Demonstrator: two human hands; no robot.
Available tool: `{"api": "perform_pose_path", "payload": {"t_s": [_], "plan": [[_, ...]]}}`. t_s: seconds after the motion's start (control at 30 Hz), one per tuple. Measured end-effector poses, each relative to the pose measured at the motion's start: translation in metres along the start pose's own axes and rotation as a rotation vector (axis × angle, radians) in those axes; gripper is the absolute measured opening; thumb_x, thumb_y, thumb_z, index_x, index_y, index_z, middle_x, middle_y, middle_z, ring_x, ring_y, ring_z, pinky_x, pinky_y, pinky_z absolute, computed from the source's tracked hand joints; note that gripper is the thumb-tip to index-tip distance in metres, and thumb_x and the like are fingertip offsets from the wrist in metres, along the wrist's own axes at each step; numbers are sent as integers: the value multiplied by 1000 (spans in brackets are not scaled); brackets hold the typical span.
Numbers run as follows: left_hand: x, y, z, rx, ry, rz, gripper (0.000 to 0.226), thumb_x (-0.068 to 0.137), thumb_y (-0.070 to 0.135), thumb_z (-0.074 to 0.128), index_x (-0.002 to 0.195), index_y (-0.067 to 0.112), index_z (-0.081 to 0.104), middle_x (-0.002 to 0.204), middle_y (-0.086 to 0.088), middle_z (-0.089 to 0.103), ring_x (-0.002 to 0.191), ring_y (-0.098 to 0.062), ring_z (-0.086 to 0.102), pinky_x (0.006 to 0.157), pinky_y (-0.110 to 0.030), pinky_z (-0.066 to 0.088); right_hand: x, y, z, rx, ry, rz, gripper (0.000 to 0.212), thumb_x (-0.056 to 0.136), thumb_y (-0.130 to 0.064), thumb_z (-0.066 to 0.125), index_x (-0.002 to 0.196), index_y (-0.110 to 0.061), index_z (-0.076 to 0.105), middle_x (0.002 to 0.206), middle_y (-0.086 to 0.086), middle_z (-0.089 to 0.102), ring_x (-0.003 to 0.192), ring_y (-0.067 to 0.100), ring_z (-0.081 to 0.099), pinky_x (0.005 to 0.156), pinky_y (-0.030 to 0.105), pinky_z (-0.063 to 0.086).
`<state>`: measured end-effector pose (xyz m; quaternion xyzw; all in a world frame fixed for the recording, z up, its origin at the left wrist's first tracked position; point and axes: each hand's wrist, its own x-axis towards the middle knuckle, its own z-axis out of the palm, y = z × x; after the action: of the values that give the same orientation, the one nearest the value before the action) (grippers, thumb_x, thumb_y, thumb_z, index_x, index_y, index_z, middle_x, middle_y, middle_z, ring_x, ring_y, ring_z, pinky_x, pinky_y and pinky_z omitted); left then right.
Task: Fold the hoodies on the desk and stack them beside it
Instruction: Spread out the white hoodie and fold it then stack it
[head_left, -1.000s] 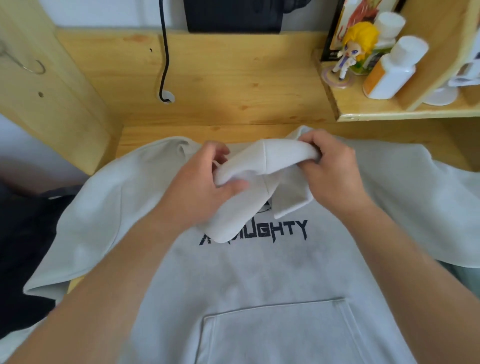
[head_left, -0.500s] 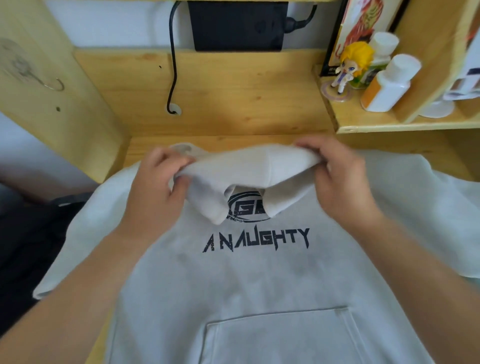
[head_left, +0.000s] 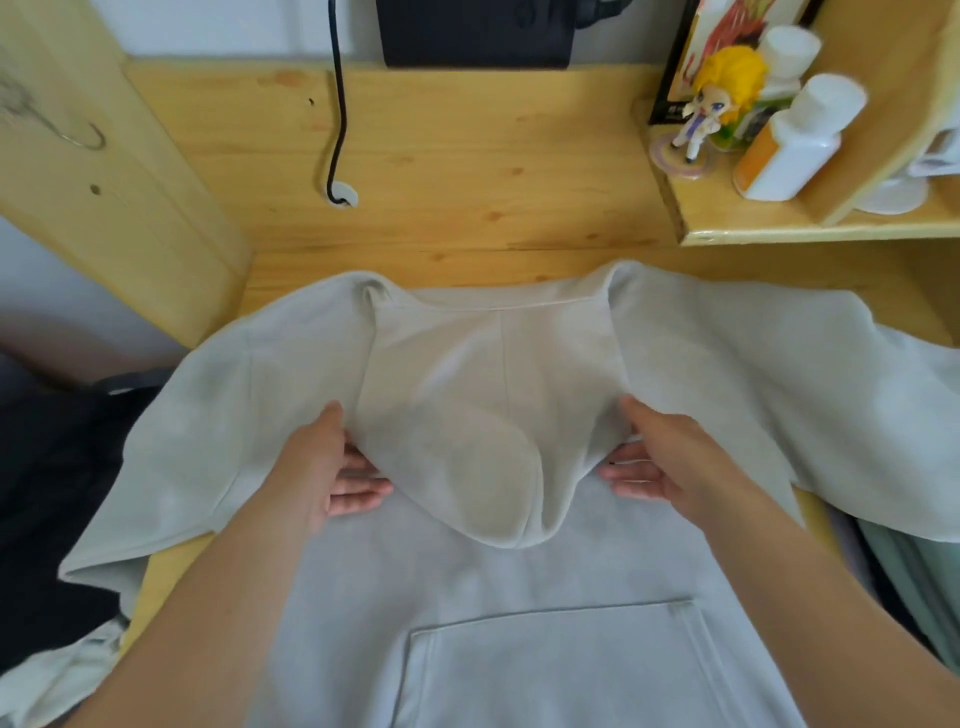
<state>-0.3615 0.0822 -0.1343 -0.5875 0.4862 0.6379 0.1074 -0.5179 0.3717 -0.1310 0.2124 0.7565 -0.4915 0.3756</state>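
Hood (head_left: 467, 415) now folded down over hoodie (head_left: 493, 582) chest | between hands | left hand (head_left: 332, 462), right hand (head_left: 660, 462) flat, fingers straight

One head-worn wide-angle view, close, angled forward and down over the desk (head_left: 467, 171) (no second view).

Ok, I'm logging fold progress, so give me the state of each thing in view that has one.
hoodie: spread front-up on the desk, body unfolded
hood: flipped down flat over the chest
sleeves: spread out to both sides, unfolded
left hand: open, fingers flat beside the hood
right hand: open, fingers flat beside the hood
white bottle: upright, capped
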Motion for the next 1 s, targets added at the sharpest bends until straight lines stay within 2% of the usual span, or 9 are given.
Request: {"api": "perform_pose_path", "payload": {"t_s": [0.17,0.27,0.37,0.47,0.57,0.67,0.8,0.93,1.0], "plan": [[-6,17,8,-126,-187,16,17,101,20,60,114,9,63,104,-12,71,89,-29,72,68,-42,59,9,-14,2,339,-79,25,9,95,-15,67,99,-7,64,86,10,66,76,22,65,67,36,55],[5,20,0,-496,-241,166,38,82,-15,55,113,6,60,115,-15,70,107,-31,70,84,-42,62,13,-25,-7,529,-51,-129,18,92,0,60,105,-12,63,93,8,67,84,23,64,74,37,57],[13,14,-7,-714,-241,273,39,58,-15,48,89,8,55,105,-15,63,111,-33,63,88,-33,56,11,-25,-17,667,-23,-190,26,85,12,47,99,-4,62,91,12,65,85,26,63,70,34,62],[13,6,-5,-802,-228,219,20,68,-4,48,81,9,54,89,-11,60,87,-29,62,76,-34,56,15,-16,-19,810,-46,-101,18,76,8,44,80,-4,56,85,13,60,76,27,62,68,36,61],[13,9,-1,-609,-69,75,24,102,26,48,100,5,58,93,-11,64,79,-25,64,73,-38,56,18,-19,-14,604,-59,18,20,94,-26,62,101,-7,62,95,11,68,85,29,69,80,44,59],[10,24,3,-246,-38,83,29,104,42,52,97,15,62,85,-2,65,70,-17,59,66,-31,49,22,-27,-10,264,-142,20,34,90,-51,69,109,-22,69,100,2,78,95,23,73,82,41,58],[13,40,2,125,-140,152,19,96,39,68,109,25,68,104,4,73,94,-19,65,83,-35,50,28,-39,-9,113,-76,-138,28,93,-34,71,116,-17,68,111,4,75,100,21,70,82,36,57],[22,47,1,-6,-119,292,15,98,9,64,110,18,65,111,-5,72,97,-20,68,77,-35,55,44,-42,-8,216,158,-374,15,96,-16,67,111,-19,69,109,8,73,93,24,70,81,36,57],[32,39,1,1,37,421,23,95,5,63,113,19,64,111,-10,70,97,-25,68,83,-40,57,52,-38,-6,189,210,-407,19,96,-13,64,113,-20,69,109,9,70,95,29,68,82,36,55]]}}
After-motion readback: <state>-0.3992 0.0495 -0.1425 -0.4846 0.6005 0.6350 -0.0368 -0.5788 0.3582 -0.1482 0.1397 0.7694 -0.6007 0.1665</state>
